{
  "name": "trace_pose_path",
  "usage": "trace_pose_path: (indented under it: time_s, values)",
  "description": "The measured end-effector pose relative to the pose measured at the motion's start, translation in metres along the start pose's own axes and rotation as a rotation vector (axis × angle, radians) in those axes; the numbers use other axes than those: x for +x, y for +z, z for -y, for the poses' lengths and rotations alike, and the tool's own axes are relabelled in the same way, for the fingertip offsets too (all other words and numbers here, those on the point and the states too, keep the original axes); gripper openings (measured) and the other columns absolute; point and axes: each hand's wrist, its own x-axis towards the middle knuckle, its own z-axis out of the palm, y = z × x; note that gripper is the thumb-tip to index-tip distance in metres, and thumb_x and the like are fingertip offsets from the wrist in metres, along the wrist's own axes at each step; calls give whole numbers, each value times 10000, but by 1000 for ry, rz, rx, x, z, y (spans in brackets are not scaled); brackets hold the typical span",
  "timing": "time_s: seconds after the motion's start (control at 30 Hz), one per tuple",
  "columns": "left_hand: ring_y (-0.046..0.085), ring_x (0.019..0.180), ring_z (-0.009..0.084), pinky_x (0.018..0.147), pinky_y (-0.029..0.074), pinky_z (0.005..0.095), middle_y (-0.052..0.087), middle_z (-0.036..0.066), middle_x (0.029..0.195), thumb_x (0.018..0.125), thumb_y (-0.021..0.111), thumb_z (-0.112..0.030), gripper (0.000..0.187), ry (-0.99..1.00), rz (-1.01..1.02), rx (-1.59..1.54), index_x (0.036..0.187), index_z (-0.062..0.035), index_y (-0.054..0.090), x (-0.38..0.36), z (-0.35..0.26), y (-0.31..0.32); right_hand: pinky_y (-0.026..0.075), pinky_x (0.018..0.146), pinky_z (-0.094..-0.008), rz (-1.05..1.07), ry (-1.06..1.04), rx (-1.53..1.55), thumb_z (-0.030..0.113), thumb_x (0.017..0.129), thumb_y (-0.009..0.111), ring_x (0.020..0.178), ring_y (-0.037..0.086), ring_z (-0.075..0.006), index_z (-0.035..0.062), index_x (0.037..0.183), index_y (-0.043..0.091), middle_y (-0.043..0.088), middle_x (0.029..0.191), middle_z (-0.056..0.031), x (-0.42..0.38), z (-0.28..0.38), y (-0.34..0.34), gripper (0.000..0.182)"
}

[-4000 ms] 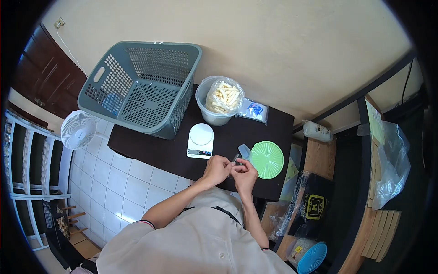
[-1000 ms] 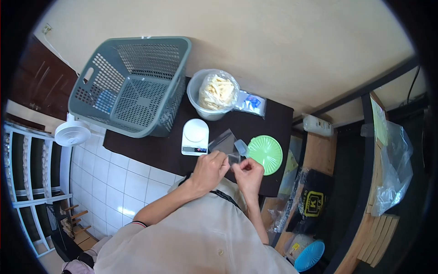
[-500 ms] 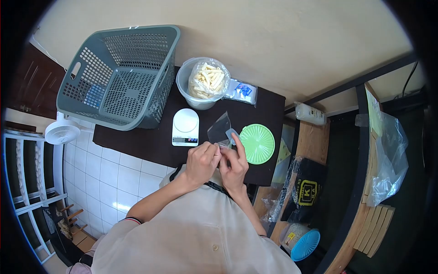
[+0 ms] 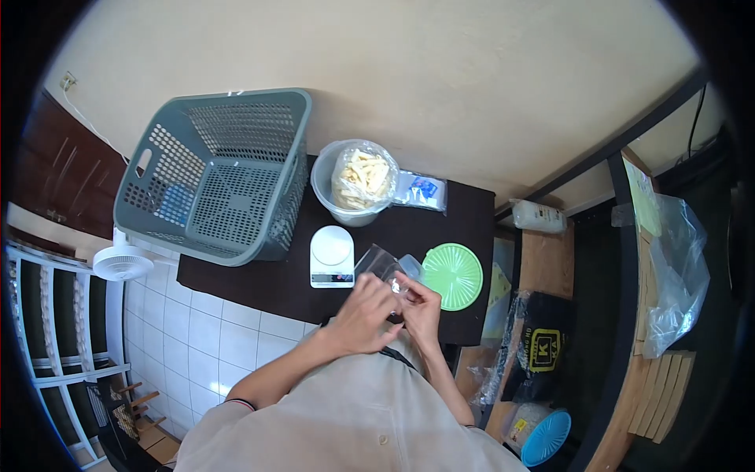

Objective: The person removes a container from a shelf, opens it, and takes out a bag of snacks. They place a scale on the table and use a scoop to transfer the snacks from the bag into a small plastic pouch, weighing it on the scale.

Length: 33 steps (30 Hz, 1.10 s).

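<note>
A clear plastic bag (image 4: 377, 261) stands up from between my hands, close to my body at the table's front edge. My right hand (image 4: 419, 306) pinches its side with thumb and forefinger. My left hand (image 4: 365, 315) is at the bag's near side, fingers bent over it and thumb apart; its exact contact is hidden. Just beyond is a white kitchen scale (image 4: 332, 257). A green ribbed lid (image 4: 452, 276) lies to the right. Behind the scale, a tub (image 4: 326, 182) holds an open bag of pale sticks (image 4: 365, 179), beside a packet of plastic bags (image 4: 421, 191).
A large grey-green basket (image 4: 271, 229) stands at the table's left. Left of the table is a white fan (image 4: 122, 262). On the right, shelving holds a white roll (image 4: 539, 216), a black package (image 4: 543, 346) and a blue-lidded container (image 4: 545, 437).
The view has tilted, so the table things appear lower. My left hand has turned and spread from its pinch beside my right hand. The bag now leans differently between them.
</note>
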Motion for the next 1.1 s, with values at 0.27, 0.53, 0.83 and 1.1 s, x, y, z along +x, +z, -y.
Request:
trace_pose_path:
  time_s: [0.27,0.53,0.83,1.1]
  values:
    - [473,1210,372,1136,291,530,523,185,1178,611,868,-272,816,-47,222,74,1280,17,501,25,28,-11,511,679,-241,232,-65,-179,-67,747,797,821,619,-97,-59,1058,741,654,871,-62,-2,10,-3,316]
    - [488,998,350,878,371,446,508,149,1034,558,866,-174,689,-140,210,-2,1136,9,538,21,21,3,560,778,-288,296,-319,-519,-61,694,829,1028,650,-208,-4,1157,729,629,1270,-133,6,20,-13,477]
    - [493,895,344,803,383,432,506,153,922,572,794,-95,470,-169,27,27,957,-19,534,15,22,24,500,651,-259,427,-3,-426,-11,867,670,714,640,-130,-48,947,750,685,752,-68,15,-1,-12,119]
    - [577,870,333,798,448,424,625,138,932,576,785,-100,451,-198,-24,66,977,7,609,12,29,26,479,657,-303,471,-149,-480,55,849,714,728,589,-133,-77,1001,709,702,928,-135,18,9,-8,201]
